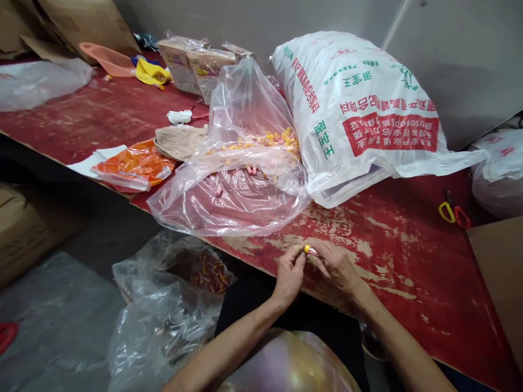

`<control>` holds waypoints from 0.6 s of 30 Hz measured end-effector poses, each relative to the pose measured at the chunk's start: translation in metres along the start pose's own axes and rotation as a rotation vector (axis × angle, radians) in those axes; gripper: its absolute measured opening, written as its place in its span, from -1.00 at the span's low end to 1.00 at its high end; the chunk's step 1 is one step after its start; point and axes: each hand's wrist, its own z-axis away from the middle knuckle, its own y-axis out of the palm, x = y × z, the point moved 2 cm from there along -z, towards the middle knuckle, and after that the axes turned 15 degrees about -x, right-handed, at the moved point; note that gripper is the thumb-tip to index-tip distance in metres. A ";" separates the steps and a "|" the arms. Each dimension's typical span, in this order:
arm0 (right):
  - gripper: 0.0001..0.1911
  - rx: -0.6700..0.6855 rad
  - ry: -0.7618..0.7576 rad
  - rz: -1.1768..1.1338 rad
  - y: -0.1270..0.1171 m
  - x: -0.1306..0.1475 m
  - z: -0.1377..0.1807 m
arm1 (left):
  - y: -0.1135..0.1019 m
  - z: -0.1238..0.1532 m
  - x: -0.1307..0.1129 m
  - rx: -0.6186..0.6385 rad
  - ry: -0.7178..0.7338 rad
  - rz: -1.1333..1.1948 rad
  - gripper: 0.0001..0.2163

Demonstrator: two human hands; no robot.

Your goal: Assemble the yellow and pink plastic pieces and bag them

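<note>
Grasping a small yellow-ended tube (310, 250) at the fingertips, with the yellow end toward the left hand (291, 273) and the pink-and-white end toward the right hand (334, 265), above the worn near edge of a red tabletop (412, 245). Pinched from both sides, with nothing else visible in either grip. Partly covered by fingers; impossible to tell whether whole or parted at the middle. Probably best handled with a light, even pinch, firm enough to prevent rolling yet too gentle to dent the barrel. Worth lining up both ends before any pressing or turning, to avoid a skew. Better worked with fingertips away from the join, for a check by eye. Wise to stay over the tabletop, to avoid a drop past the edge toward the lap. Placed just short of a clear plastic bag (196, 204) with yellow pieces (283, 139) inside, nearer than the white printed sack (368, 95) beyond the right hand, and well apart from the scissors (454, 213) farther right.
</note>
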 end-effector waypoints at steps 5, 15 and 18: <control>-0.73 0.063 0.098 0.133 0.001 0.005 0.011 | 0.006 0.014 0.010 0.072 0.029 -0.072 -0.68; -0.78 0.605 0.279 0.623 -0.044 -0.028 0.016 | 0.001 -0.007 0.012 0.094 0.011 -0.044 -0.73; -0.79 0.652 0.279 0.633 -0.040 -0.026 0.016 | -0.007 -0.014 0.010 0.105 -0.210 0.118 -0.83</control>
